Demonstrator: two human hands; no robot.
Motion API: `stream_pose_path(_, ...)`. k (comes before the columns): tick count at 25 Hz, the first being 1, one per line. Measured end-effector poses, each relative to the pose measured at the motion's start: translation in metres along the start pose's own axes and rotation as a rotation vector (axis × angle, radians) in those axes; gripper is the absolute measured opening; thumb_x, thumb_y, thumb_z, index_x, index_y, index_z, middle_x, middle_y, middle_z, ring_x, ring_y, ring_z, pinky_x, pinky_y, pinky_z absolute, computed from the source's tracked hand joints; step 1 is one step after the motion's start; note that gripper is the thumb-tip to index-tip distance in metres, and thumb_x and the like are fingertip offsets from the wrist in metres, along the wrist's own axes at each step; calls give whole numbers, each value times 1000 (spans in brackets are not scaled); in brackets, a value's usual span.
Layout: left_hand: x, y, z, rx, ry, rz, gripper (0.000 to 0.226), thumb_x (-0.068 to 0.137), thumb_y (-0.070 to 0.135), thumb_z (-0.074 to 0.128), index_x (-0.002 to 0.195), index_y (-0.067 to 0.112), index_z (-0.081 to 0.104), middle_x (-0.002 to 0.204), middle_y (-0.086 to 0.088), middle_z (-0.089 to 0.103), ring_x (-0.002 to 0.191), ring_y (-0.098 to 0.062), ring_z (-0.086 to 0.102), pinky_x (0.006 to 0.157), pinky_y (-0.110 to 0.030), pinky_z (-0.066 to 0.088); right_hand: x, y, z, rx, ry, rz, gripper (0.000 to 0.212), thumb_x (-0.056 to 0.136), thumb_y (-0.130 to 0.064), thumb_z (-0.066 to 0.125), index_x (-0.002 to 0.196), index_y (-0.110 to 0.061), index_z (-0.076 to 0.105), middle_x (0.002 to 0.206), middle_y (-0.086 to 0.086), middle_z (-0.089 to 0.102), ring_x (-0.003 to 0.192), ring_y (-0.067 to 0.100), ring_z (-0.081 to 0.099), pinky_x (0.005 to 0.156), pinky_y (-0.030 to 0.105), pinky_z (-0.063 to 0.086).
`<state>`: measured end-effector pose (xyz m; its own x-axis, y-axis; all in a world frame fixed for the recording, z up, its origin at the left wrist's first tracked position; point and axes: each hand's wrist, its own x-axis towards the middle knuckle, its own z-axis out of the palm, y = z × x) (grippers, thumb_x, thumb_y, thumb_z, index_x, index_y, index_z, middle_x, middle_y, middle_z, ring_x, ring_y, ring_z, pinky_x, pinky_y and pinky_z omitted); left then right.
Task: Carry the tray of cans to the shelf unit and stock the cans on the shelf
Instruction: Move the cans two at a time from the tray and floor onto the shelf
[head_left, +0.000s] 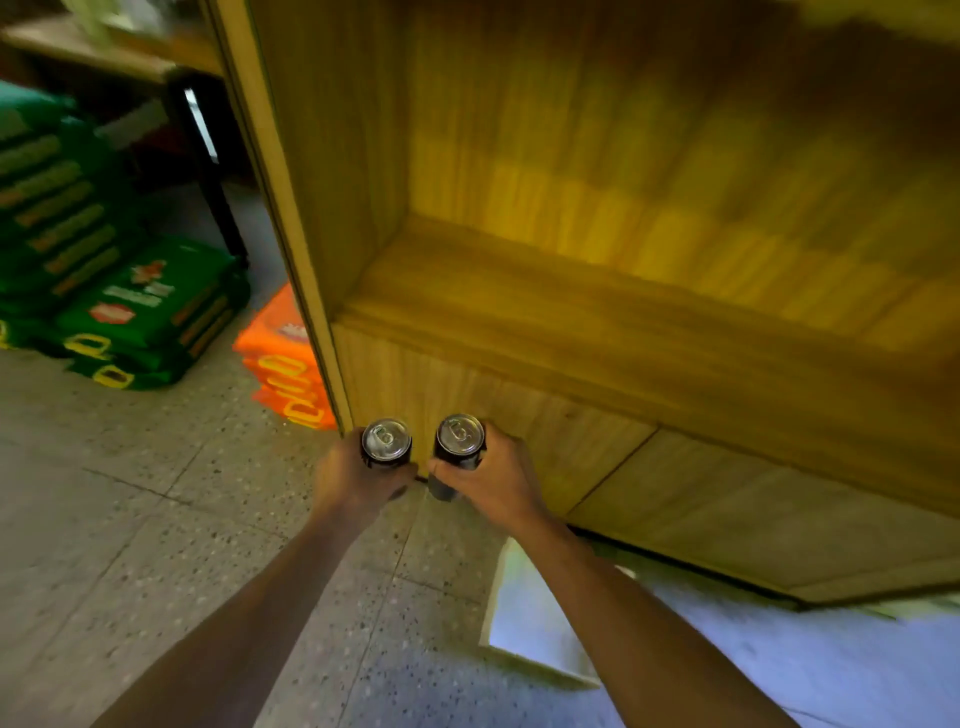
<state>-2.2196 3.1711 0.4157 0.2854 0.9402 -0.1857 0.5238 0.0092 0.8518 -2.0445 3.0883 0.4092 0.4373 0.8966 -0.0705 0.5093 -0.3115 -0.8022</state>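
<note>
Each hand holds one dark can with a silver top, both upright. My left hand (353, 480) is closed around the left can (386, 440). My right hand (493, 480) grips the right can (460, 435). The two cans are side by side, just in front of the lower front panel of the wooden shelf unit (623, 322). The shelf board above them is bare wood in this blurred view. A pale tray (524, 618) lies on the floor under my right forearm, by the foot of the unit; what I see of its inside holds no cans.
Green sacks (130, 312) are stacked on the floor at the left, with orange packs (283, 358) beside the unit's left side. A dark table leg (208, 171) stands behind them. Speckled tile floor lies under my arms.
</note>
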Motion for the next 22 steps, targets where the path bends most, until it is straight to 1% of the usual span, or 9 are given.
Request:
stream_pose_path(2,-17,90,-45,24,-17,27,30,55,28,87,76,22,67,66,5,70,67,-18,69,57,-31,52,-11,-79,-71,-17,61,-15,65,62,-68,78,112,-29,64,108,-12,74,97,8,68,78,32,59)
stream_pose_path(5,-40,227,-106,77,-76,142,34,55,35,89,77,30,65,64,14,69,67,-12,67,56,-32,51,-27,-190,-179,-36,124,-44,69,60,-73,75,112,-30,64,108,-14,73,97,5,69,80,31,60)
stream_pose_path(8,-65,345,-146,123,-107,221,47,57,39,91,97,26,67,88,5,72,84,-21,68,66,-30,50,-47,-273,-274,-17,206,-73,71,59,-75,74,113,-31,64,109,-15,73,98,3,68,82,29,59)
stream_pose_path(10,-80,411,-160,129,-151,303,46,61,38,89,99,22,68,92,2,71,86,-21,67,67,-30,50,-62,-311,-328,-23,275,-91,68,60,-75,74,111,-30,64,107,-16,72,98,2,67,80,29,59)
stream_pose_path(12,-90,464,-163,118,-206,392,36,63,35,86,91,21,69,87,0,71,82,-20,67,63,-32,49,-71,-332,-373,-66,346,-107,62,60,-76,72,104,-33,64,101,-19,71,93,-1,66,77,27,58)
stream_pose_path(14,-97,508,-155,108,-260,468,27,64,31,85,83,21,69,81,0,71,77,-19,66,65,-37,51,-75,-340,-410,-97,407,-110,55,60,-77,71,97,-37,63,92,-23,70,87,-7,65,72,24,58)
stream_pose_path(18,-96,571,-115,105,-326,550,29,62,39,87,85,30,71,82,11,71,81,-8,67,60,-20,50,-73,-329,-470,-127,464,-91,66,62,-81,69,105,-32,68,102,-17,74,93,-1,69,77,33,61)
stream_pose_path(21,-84,601,-74,90,-354,569,32,64,32,87,92,23,75,90,1,75,87,-14,70,73,-38,58,-59,-308,-510,-108,501,-71,70,61,-84,66,108,-32,67,104,-17,74,95,1,69,78,34,61)
stream_pose_path(22,-80,609,-62,90,-345,561,31,64,29,87,92,22,75,91,0,75,87,-16,70,76,-41,58,-54,-302,-521,-97,507,-54,71,62,-84,67,110,-32,67,104,-18,74,95,1,69,78,34,60)
